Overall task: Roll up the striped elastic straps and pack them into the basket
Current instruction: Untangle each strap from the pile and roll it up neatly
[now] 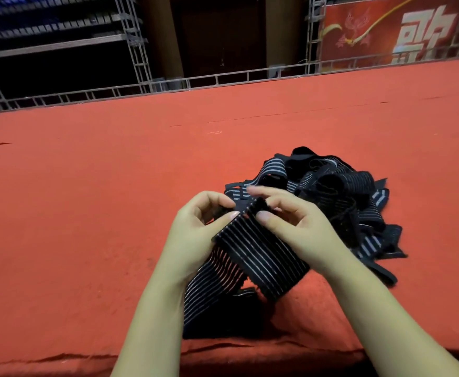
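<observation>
Fingers (262,214) of both hands curled narrow round the far end of one striped strap (261,254), thumbs pressed side by side on its top edge. Left hand (195,227) pinching at 9 o'clock of that end, right hand (293,224) at 3 o'clock, forefingers hooked over the far side. Held just above the red surface (87,200), near its front edge, with a loose tail of the same strap (209,295) hanging down toward 7 o'clock and pooling between the forearms. Judged as the very start of a roll: end gripped and seemingly being turned over, no thick coil formed yet, though the fingers hide the fold itself. Next move calls for tucking the end tight, then winding toward the body, keeping the edges square and the elastic under even tension so the coil does not spring open or skew. Tangled heap of further straps (340,197) at 2 o'clock of the hands, touching the surface, still unrolled, so most of the task appears left. No basket in view. On the red banner (386,31) at 1 o'clock, large white Chinese-style characters, cropped and blurred, not legible; beside them a phoenix-like emblem. No brand or label readable on the straps.
</observation>
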The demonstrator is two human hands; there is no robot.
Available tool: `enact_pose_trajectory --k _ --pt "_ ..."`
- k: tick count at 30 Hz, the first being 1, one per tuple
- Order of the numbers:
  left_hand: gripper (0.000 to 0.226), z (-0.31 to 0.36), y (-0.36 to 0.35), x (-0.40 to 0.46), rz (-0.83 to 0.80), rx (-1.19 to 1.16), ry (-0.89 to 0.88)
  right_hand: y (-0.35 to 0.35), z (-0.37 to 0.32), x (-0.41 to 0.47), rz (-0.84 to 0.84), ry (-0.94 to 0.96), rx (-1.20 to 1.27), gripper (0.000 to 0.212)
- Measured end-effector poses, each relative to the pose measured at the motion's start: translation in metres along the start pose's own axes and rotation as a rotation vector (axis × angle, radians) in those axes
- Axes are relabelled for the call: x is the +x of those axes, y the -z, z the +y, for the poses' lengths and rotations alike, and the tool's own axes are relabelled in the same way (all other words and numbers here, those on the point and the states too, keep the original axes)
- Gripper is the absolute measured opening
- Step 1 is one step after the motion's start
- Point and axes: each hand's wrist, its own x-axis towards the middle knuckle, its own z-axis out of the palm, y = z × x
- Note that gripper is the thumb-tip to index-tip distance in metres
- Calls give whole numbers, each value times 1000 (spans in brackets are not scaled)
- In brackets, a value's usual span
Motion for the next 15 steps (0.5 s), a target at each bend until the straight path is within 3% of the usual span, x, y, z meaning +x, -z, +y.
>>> enact_pose_trajectory --k 6,9,12,15 --pt "22 -8 -12 -3 1 -17 32 -8 4 -6 194 36 -73 10" --pt "27 -18 -12 2 148 41 17 -7 5 -12 258 11 -4 4" --pt "27 -23 -1 10 362 2 -2 4 3 -19 318 -42 137 18" --pt "27 -19 2 12 434 -55 -39 12 4 -25 335 -81 203 13"
